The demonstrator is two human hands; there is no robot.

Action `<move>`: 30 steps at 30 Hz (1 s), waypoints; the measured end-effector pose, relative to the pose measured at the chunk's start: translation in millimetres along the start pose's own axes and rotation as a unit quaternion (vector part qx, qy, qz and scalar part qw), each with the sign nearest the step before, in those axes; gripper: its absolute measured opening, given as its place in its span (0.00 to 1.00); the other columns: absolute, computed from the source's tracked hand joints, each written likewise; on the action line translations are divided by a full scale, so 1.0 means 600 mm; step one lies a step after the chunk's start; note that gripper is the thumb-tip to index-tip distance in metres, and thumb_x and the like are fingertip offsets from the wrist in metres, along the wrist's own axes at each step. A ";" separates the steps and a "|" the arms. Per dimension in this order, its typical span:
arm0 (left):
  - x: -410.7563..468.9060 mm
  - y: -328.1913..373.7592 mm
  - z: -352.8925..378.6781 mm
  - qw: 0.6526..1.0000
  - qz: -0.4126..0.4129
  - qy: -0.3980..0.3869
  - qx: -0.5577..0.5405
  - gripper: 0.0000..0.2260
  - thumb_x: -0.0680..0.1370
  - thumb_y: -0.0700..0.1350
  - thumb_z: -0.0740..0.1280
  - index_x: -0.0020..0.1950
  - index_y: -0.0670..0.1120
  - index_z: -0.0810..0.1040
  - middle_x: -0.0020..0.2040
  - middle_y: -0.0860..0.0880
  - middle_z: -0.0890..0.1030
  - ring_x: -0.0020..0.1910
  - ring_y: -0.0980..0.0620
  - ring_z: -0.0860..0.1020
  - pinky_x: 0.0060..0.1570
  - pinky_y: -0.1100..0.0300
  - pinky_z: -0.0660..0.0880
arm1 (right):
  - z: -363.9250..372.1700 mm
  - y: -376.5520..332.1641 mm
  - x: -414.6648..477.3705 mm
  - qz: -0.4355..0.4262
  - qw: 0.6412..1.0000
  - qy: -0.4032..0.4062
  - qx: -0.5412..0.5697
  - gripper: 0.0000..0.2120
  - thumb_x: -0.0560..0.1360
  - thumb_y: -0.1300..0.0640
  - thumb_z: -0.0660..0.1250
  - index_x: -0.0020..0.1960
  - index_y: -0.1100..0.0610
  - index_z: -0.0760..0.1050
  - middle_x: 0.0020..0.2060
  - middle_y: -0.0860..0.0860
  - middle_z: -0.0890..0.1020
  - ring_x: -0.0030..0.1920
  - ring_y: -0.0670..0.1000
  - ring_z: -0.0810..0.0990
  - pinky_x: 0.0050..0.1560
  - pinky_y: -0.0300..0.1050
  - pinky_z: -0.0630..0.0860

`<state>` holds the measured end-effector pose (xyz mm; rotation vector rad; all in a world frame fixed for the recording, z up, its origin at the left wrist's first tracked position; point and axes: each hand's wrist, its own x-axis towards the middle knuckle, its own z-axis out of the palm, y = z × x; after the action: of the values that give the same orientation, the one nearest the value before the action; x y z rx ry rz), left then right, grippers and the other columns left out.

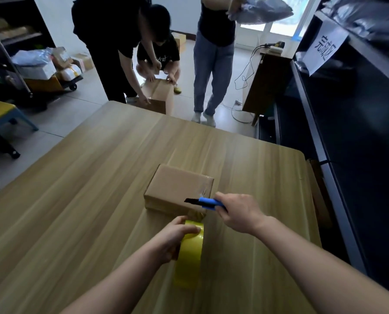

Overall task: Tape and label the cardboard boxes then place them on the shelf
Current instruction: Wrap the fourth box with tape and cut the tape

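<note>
Past the far edge of the table (87,200), well ahead of my hands, people (214,64) stand and crouch around a carton (159,94) on the floor. A dark shelf (347,132) runs along to the right of my right hand (238,213). The box (177,186) lies flat just ahead of both hands. My left hand (175,239) curls round the tape (190,252) roll, held on edge, with a strip reaching the box's near side. My right hand grips a blue knife (208,203), blade pointing left over that edge.
</note>
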<state>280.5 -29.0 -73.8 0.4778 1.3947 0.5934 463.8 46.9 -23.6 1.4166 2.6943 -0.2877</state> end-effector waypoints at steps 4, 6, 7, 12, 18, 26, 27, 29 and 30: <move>-0.003 0.001 0.000 1.000 0.004 -0.004 0.004 0.29 0.73 0.45 0.73 0.71 0.52 0.66 0.60 0.41 0.75 0.57 0.38 0.78 0.57 0.36 0.75 | -0.003 0.008 -0.012 0.008 0.999 -0.022 -0.044 0.11 0.81 0.44 0.56 0.55 0.49 0.72 0.44 0.48 0.81 0.38 0.51 0.74 0.37 0.46 0.71; -0.004 0.001 0.000 1.000 0.003 -0.003 0.005 0.28 0.73 0.45 0.73 0.71 0.52 0.66 0.60 0.41 0.75 0.57 0.38 0.78 0.57 0.36 0.75 | -0.004 0.010 -0.017 0.011 0.998 -0.025 -0.049 0.12 0.81 0.43 0.56 0.55 0.48 0.73 0.43 0.48 0.80 0.38 0.51 0.75 0.38 0.45 0.72; -0.003 0.001 0.000 1.000 0.002 -0.002 0.006 0.28 0.73 0.45 0.73 0.70 0.52 0.66 0.60 0.41 0.75 0.57 0.38 0.78 0.57 0.37 0.75 | -0.005 0.010 -0.020 0.014 0.998 -0.024 -0.051 0.12 0.80 0.43 0.56 0.55 0.48 0.73 0.42 0.48 0.79 0.38 0.51 0.75 0.39 0.45 0.73; -0.003 0.001 0.002 1.000 0.000 -0.005 0.008 0.26 0.73 0.45 0.73 0.68 0.51 0.67 0.59 0.40 0.76 0.56 0.38 0.78 0.56 0.38 0.76 | -0.007 0.004 -0.032 0.020 0.997 -0.032 -0.065 0.12 0.81 0.43 0.56 0.55 0.48 0.74 0.41 0.47 0.78 0.39 0.50 0.75 0.39 0.44 0.73; -0.001 -0.003 0.005 1.000 0.000 -0.002 -0.004 0.23 0.75 0.43 0.72 0.67 0.51 0.66 0.54 0.41 0.77 0.46 0.44 0.79 0.50 0.45 0.78 | -0.004 -0.015 -0.035 0.026 0.994 -0.038 -0.096 0.13 0.81 0.43 0.55 0.56 0.48 0.73 0.46 0.49 0.81 0.40 0.52 0.74 0.38 0.45 0.69; -0.005 -0.001 0.007 1.000 0.004 0.001 -0.006 0.27 0.75 0.44 0.72 0.71 0.50 0.63 0.53 0.41 0.77 0.43 0.45 0.79 0.39 0.51 0.79 | -0.015 -0.043 -0.031 0.024 0.987 -0.061 -0.148 0.13 0.83 0.47 0.54 0.58 0.51 0.73 0.50 0.51 0.81 0.41 0.54 0.75 0.33 0.45 0.64; -0.004 -0.001 0.007 1.000 0.003 0.004 -0.006 0.27 0.75 0.45 0.72 0.71 0.50 0.63 0.52 0.42 0.77 0.42 0.46 0.79 0.37 0.53 0.78 | -0.016 -0.047 -0.029 0.024 0.985 -0.065 -0.156 0.12 0.83 0.47 0.54 0.57 0.51 0.73 0.50 0.51 0.81 0.41 0.54 0.75 0.30 0.44 0.61; -0.004 0.000 0.008 1.000 0.006 0.007 -0.006 0.26 0.75 0.45 0.71 0.70 0.50 0.64 0.51 0.42 0.77 0.41 0.46 0.78 0.36 0.54 0.77 | -0.017 -0.052 -0.024 0.023 0.983 -0.070 -0.169 0.11 0.83 0.49 0.55 0.57 0.51 0.74 0.50 0.51 0.81 0.43 0.55 0.78 0.29 0.43 0.58; -0.004 0.000 0.008 1.000 0.007 0.008 -0.006 0.26 0.75 0.45 0.71 0.70 0.50 0.64 0.51 0.42 0.77 0.41 0.46 0.78 0.37 0.53 0.78 | -0.019 -0.054 -0.022 0.021 0.981 -0.073 -0.178 0.11 0.82 0.50 0.56 0.57 0.51 0.75 0.50 0.50 0.81 0.44 0.55 0.79 0.29 0.43 0.58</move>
<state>285.1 -30.5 -71.1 0.4742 1.4020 0.6182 444.8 20.9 -6.4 1.2895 2.4385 0.0887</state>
